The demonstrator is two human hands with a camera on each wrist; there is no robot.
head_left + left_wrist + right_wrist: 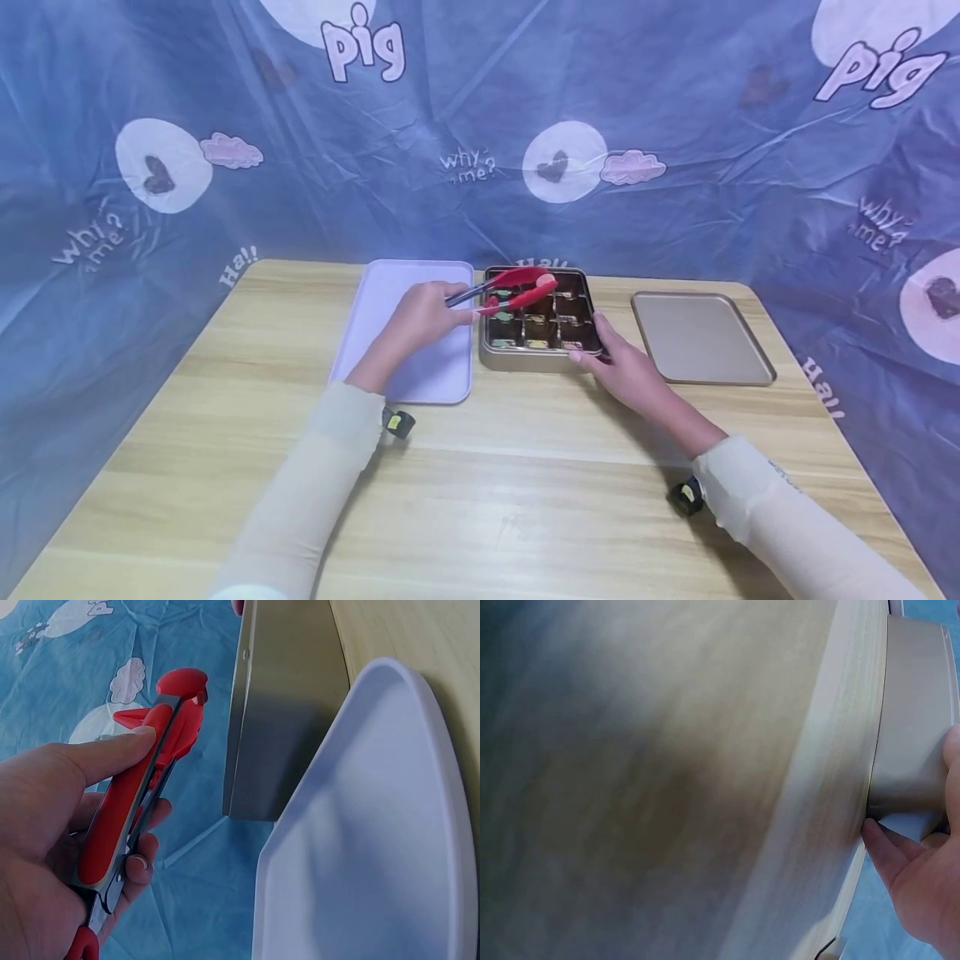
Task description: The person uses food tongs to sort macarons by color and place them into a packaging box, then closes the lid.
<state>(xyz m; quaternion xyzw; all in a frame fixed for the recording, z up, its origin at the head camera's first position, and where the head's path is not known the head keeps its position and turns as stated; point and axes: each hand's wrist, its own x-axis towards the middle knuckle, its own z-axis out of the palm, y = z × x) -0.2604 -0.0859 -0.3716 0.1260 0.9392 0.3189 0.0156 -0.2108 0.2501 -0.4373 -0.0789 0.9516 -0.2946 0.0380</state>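
Note:
My left hand (426, 315) grips a pair of tongs (517, 293) with red tips and steel arms, the thumb lying along the red handle in the left wrist view. The tong tips hang over a square gold tin (525, 360), and a small pale pinkish thing (546, 281) shows at them. Dividers split the tin into several dark compartments, with small colourful pieces (537, 343) in them; the tongs cover part of the back ones. My right hand (624, 367) holds the tin at its front right corner, thumb at the front and fingers along the right side.
A lilac tray (420, 383) lies left of the tin, partly beneath my left forearm. To the right lies a flat gold lid (705, 337). Everything stands on a wooden table (510, 500) near its back edge, before a blue printed cloth (465, 100).

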